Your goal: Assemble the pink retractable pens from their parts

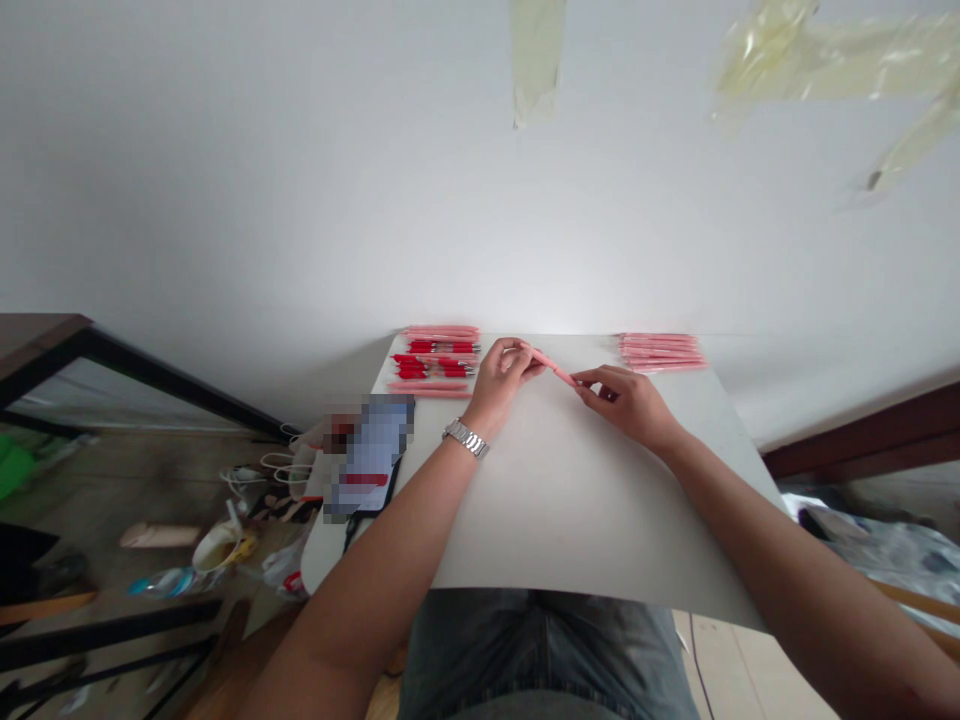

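Head view: both hands point(632, 402) pinch pen point(555, 367).

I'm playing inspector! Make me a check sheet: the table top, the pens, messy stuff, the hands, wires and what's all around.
Surface: white table, against the wall.
Job's things: pink pen between the hands; pink pile far right; red and pink pens far left.
Clutter: blurred phone-like device on the left; bottle on the floor.
Hands: left hand and right hand hold opposite ends of the pink pen.
Cables: white ones left of the table.
Surroundings: yellowish tape on the wall.
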`<state>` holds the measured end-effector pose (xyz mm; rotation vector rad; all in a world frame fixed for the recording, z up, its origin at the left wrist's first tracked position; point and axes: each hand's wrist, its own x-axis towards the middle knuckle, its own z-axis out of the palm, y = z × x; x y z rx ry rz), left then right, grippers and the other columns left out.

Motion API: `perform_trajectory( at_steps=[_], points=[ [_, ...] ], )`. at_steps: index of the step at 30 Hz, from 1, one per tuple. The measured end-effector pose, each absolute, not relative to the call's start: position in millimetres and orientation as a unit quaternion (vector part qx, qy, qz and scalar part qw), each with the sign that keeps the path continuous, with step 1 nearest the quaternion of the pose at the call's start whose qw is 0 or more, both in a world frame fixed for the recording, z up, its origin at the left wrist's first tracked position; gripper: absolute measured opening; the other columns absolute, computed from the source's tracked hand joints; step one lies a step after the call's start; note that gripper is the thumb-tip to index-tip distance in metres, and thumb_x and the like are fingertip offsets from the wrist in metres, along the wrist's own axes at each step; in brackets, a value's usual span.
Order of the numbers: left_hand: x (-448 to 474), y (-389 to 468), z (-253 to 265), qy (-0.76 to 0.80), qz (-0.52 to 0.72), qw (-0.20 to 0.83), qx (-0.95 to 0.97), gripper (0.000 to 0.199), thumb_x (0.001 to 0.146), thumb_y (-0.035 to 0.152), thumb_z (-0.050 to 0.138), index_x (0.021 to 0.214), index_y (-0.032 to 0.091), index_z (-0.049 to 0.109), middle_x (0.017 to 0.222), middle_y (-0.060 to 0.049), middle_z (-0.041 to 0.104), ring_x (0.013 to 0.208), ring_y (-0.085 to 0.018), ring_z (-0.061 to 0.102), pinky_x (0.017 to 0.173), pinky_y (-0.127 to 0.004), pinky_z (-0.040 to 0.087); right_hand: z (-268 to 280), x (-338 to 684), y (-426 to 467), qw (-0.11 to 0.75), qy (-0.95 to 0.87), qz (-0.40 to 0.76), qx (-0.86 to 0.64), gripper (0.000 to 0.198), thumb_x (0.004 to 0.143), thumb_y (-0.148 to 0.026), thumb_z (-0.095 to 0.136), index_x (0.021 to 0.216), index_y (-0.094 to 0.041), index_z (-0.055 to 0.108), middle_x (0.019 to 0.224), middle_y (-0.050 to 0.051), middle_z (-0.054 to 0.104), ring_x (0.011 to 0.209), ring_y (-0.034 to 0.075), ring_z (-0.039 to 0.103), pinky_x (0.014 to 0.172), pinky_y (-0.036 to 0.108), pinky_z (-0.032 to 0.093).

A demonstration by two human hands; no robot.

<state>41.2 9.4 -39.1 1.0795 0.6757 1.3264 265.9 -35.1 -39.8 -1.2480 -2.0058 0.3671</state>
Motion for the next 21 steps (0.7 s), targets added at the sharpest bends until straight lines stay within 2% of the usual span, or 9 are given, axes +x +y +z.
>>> perform_trajectory(
  at_steps=[13, 21],
  points=[
    [42.3, 9.3, -37.3, 0.294, 0.570, 0.613, 0.461, 0.032, 0.083, 0.041, 0.080, 0.098, 0.020, 0.060, 0.098, -0.004, 0.068, 0.102, -0.019, 0.068, 0.104, -0.047, 0.056, -40.3, 266.1, -34.5, 0.367, -0.779, 0.143, -0.488, 0.022, 0.097, -0.035, 0.061, 0.108, -0.024, 0.076, 0.088, 0.003, 0.072, 0.061, 0.012, 0.056, 0.061, 0.028, 0.046],
    [41.7, 11.8, -41.1, 0.295, 0.562, 0.612, 0.472, 0.029, 0.082, 0.041, 0.081, 0.096, 0.019, 0.068, 0.104, -0.004, 0.067, 0.099, -0.017, 0.067, 0.102, -0.043, 0.057, -39.7, 265.2, -35.7, 0.366, -0.780, 0.143, -0.487, 0.024, 0.098, -0.038, 0.059, 0.108, -0.024, 0.076, 0.088, 0.004, 0.072, 0.060, 0.013, 0.057, 0.061, 0.028, 0.047]
  ],
)
